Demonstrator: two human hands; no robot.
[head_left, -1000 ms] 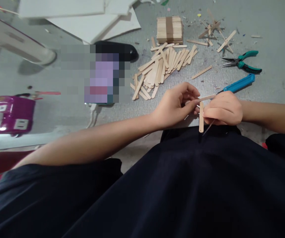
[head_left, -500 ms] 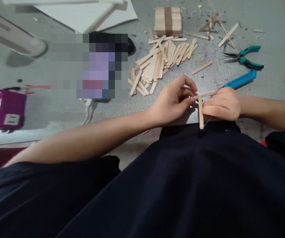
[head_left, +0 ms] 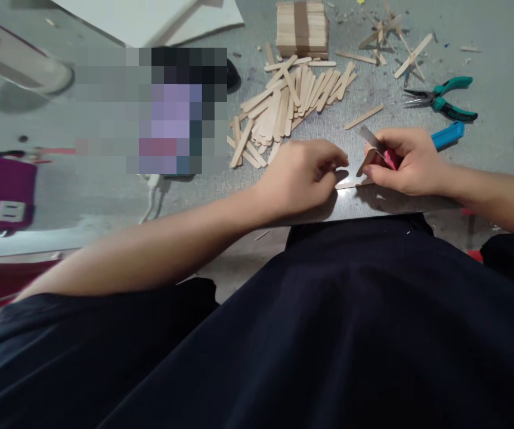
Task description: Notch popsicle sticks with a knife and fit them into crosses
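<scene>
My right hand [head_left: 409, 161] is closed round a pink-handled cutter [head_left: 390, 159], whose blade points up and left, and a short wooden stick piece [head_left: 366, 162] also shows at its fingertips. Left of it is my left hand [head_left: 302, 174], fingers bent with a gap between fingertips and thumb. A flat wooden stick [head_left: 349, 186] lies at the table's front edge between the hands, its left end by my left thumb. Behind my right hand lies a blue cutter [head_left: 448, 136], partly hidden.
Loose sticks [head_left: 279, 110] are heaped behind my left hand, with a banded stack [head_left: 302, 30] beyond. Green-handled pliers [head_left: 440, 100] and joined sticks [head_left: 412, 56] lie back right. A purple box [head_left: 2, 190] and a white cable [head_left: 152, 193] are on the left.
The upright stick no longer shows between my hands. My right hand has risen slightly and now shows the pink-handled cutter. My left hand has drawn a little left, off the stick it pinched.
</scene>
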